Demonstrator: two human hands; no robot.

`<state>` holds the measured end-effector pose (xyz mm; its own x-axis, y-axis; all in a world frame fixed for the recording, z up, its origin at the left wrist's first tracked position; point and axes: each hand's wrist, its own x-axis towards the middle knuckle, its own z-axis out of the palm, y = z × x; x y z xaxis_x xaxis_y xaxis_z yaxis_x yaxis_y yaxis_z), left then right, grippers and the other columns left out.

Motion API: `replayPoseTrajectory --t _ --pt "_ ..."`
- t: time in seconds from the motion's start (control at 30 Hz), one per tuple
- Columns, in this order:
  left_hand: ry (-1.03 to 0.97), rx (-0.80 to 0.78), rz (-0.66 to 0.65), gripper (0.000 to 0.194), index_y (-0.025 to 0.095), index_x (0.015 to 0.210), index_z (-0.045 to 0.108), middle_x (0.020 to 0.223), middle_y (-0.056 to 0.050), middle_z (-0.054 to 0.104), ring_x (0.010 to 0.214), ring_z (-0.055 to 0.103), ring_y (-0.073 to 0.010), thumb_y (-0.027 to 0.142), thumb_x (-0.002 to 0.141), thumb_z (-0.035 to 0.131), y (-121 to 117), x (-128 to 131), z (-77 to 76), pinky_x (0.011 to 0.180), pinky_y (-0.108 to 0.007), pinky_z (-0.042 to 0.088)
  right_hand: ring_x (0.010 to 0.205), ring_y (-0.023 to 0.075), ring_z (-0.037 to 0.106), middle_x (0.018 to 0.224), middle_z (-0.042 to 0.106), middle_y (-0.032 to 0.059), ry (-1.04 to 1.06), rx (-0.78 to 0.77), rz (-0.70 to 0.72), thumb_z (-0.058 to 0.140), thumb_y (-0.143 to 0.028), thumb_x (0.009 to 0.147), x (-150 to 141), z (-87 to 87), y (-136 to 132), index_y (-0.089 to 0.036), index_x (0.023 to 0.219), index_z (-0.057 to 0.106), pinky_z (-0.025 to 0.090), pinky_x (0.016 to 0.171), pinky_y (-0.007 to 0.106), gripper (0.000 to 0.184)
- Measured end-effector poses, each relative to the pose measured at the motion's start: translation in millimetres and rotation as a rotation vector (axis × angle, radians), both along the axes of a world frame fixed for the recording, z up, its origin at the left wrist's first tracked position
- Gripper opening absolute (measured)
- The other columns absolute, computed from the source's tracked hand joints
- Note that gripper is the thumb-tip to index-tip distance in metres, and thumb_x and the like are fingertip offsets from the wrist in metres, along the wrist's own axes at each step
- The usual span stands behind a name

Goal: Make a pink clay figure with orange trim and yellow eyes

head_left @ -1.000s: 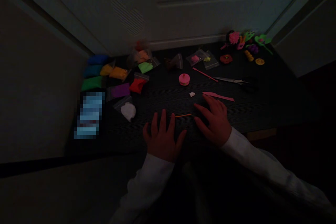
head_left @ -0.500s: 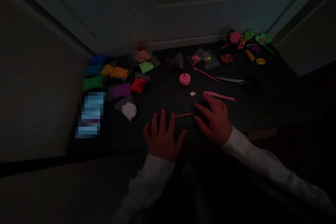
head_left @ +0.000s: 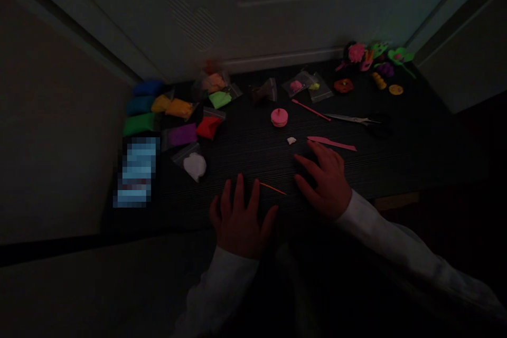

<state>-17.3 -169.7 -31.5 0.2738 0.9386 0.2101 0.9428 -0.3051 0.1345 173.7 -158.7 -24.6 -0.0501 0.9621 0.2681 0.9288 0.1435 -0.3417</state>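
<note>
A thin orange strand, which looks like rolled clay, lies on the dark table between my two hands. My left hand is spread flat, palm down, and its index fingertip touches or covers the strand's left end. To the right of the strand, my right hand rests with fingers apart and holds nothing. Just beyond its fingertips lies a pink plastic knife. A small white lump sits left of the knife, and behind it stands a round pink clay piece with a small red top.
Bags of coloured clay cover the table's left side, near a lit phone. Scissors and a thin pink tool lie at right. Finished clay figures stand at the back right, before a pale panel.
My left hand has slid toward me and slightly left. The orange strand has come nearer with it and now slants down to the right. My right hand has hardly moved.
</note>
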Motion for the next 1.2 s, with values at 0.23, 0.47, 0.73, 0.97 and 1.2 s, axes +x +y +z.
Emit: replayPoseTrajectory --t 0.23,0.47,0.73,0.97,1.2 --pt "0.006 0.004 -0.004 0.053 0.023 0.117 0.048 0.132 -0.012 0.035 0.122 0.026 -0.0329 0.049 0.071 0.047 12.7 4.3 0.2 0.093 -0.052 0.018 0.122 0.0256 0.026 0.134 0.03 0.0104 -0.009 0.001 0.0 0.044 -0.036 0.078 0.6 -2.0 0.0 -0.021 0.115 0.048 0.021 0.096 0.046 0.04" --pt "0.014 -0.006 -0.018 0.054 0.022 0.117 0.047 0.133 -0.012 0.035 0.121 0.027 -0.0329 0.049 0.071 0.047 15.2 4.3 0.1 0.093 -0.051 0.019 0.122 0.0255 0.026 0.134 0.03 0.0105 -0.009 0.007 -0.005 0.043 -0.036 0.078 1.1 -2.0 -0.8 -0.021 0.114 0.048 0.021 0.096 0.046 0.039" --pt "0.025 -0.02 -0.025 0.055 0.021 0.119 0.046 0.133 -0.012 0.033 0.122 0.025 -0.0334 0.049 0.071 0.046 7.4 -0.6 -1.0 0.094 -0.052 0.018 0.122 0.0248 0.026 0.134 0.03 0.0103 -0.016 0.004 0.001 0.043 -0.037 0.078 0.5 -2.5 -0.6 -0.021 0.115 0.048 0.021 0.096 0.045 0.04" --pt "0.007 -0.02 -0.021 0.057 0.02 0.12 0.045 0.134 -0.011 0.033 0.122 0.025 -0.033 0.051 0.071 0.045 26.1 11.3 2.9 0.094 -0.051 0.018 0.122 0.0251 0.026 0.133 0.031 0.011 -0.01 0.012 -0.007 0.044 -0.036 0.078 0.9 -3.3 -0.7 -0.021 0.115 0.048 0.021 0.096 0.045 0.04" --pt "-0.006 0.013 -0.08 0.052 0.024 0.117 0.047 0.132 -0.011 0.036 0.121 0.027 -0.0325 0.049 0.072 0.046 13.5 8.2 5.8 0.094 -0.051 0.019 0.122 0.0254 0.026 0.133 0.031 0.0114 -0.009 0.011 0.001 0.045 -0.036 0.078 0.7 -2.6 -0.6 -0.021 0.115 0.048 0.021 0.096 0.045 0.041"
